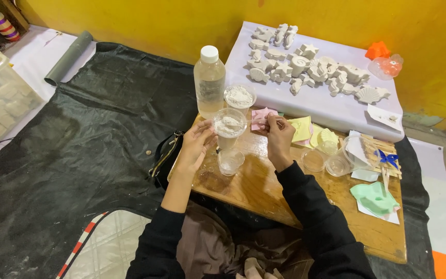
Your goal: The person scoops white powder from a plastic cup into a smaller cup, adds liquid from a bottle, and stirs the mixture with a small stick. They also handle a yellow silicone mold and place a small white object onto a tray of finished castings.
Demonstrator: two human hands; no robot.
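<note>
small empty clear cup (230, 161) on worktop (264, 196), just below hands. left hand (196, 146) cupped round clear cup of white powder (229, 126), steadying it above worktop. right hand (280, 137) pinched on thin stick (258, 122), tip at cup rim. looks like stirring step; next move likely needs liquid, steady cup. beyond: second powder cup (239, 96), plastic bottle (209, 81), white cast shapes (311, 67) on sheet.

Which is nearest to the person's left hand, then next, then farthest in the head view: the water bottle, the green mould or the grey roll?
1. Water bottle, just beyond the left hand.
2. Grey roll, far back-left on the floor.
3. Green mould, at the board's right end.
</note>
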